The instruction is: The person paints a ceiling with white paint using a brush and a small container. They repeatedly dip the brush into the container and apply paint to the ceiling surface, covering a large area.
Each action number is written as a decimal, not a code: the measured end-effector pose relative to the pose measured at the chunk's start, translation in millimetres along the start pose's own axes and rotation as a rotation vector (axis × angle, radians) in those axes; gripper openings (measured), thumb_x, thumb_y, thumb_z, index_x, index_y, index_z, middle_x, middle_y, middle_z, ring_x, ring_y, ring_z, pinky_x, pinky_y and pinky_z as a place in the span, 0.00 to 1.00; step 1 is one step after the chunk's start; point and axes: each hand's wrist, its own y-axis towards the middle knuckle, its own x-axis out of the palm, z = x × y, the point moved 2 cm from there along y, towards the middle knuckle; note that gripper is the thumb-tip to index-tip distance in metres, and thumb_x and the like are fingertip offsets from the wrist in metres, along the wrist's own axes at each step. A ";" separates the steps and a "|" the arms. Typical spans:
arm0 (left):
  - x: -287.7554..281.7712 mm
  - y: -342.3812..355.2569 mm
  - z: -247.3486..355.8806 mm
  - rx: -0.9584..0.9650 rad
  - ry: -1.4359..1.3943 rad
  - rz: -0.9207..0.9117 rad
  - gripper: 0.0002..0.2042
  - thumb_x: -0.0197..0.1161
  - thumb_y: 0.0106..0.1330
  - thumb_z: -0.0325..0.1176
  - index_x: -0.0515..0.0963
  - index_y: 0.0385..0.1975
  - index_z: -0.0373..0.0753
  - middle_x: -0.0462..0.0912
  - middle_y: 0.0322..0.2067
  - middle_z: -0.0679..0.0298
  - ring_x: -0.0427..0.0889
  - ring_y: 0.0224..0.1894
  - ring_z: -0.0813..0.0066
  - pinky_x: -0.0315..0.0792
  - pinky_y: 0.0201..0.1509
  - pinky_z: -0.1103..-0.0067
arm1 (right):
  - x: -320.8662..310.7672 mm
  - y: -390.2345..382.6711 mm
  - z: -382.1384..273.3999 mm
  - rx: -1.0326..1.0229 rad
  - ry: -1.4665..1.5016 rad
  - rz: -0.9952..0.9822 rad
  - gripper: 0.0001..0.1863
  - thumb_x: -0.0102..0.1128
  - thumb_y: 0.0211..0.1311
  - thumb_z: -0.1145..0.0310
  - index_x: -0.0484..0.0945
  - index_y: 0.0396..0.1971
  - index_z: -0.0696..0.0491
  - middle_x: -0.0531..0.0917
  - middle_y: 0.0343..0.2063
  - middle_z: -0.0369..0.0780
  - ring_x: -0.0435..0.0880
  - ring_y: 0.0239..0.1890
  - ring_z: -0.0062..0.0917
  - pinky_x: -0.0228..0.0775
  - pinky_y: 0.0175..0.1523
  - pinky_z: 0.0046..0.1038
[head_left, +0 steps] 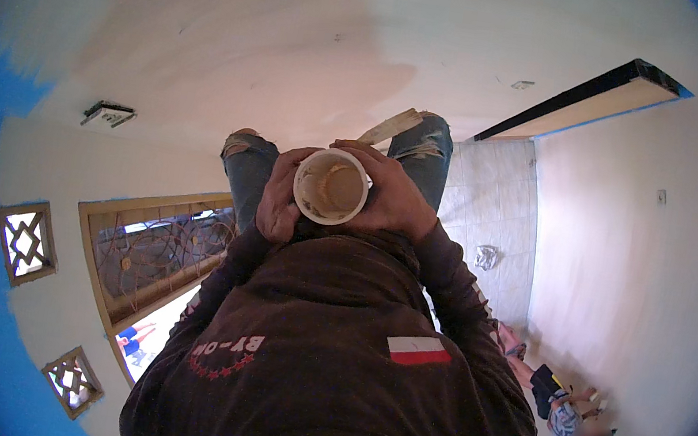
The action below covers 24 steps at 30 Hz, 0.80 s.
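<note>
A white round plastic tub (302, 199) is held in front of my waist, its open mouth facing up. Inside, whitish and tan residue coats its wall and bottom. My left hand (276, 208) wraps round its left side. On the other side, my right hand (401, 197) curves round the tub with its fingers over the far rim. A flat, pale wooden strip (393, 127) sticks out beyond my right hand, across my right knee; whether the hand touches it is hidden.
Ahead is a wall (241, 33) with white patches over peach and blue. A wooden door with a metal grille (170, 251) stands at left. A dark-edged opening (597, 106) is at far right. Crumpled silvery material (487, 256) lies on the tiled floor. Another person (572, 410) is at lower right.
</note>
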 end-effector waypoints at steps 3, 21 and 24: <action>6.2 2.7 8.8 0.032 -0.055 0.003 0.39 0.73 0.55 0.51 0.67 0.60 0.31 0.71 0.57 0.49 0.72 0.60 0.57 0.68 0.63 0.66 | 2.8 0.7 -0.7 -0.014 -0.021 0.012 0.45 0.79 0.40 0.58 0.69 0.61 0.56 0.74 0.59 0.49 0.74 0.62 0.45 0.67 0.67 0.40; -5.3 -15.0 -22.8 -0.195 -0.007 0.259 0.48 0.84 0.43 0.37 0.60 0.64 0.35 0.72 0.57 0.55 0.75 0.59 0.61 0.71 0.63 0.66 | 10.9 -12.5 62.5 0.136 -0.209 0.333 0.27 0.74 0.53 0.57 0.75 0.49 0.56 0.81 0.47 0.47 0.80 0.52 0.42 0.73 0.56 0.39; -14.1 -27.0 -41.5 -0.206 0.158 0.325 0.46 0.83 0.44 0.38 0.61 0.63 0.35 0.72 0.57 0.54 0.75 0.59 0.60 0.71 0.63 0.65 | -6.0 -9.9 78.1 0.124 -0.247 0.504 0.16 0.69 0.60 0.66 0.76 0.44 0.57 0.82 0.41 0.46 0.82 0.47 0.41 0.74 0.52 0.38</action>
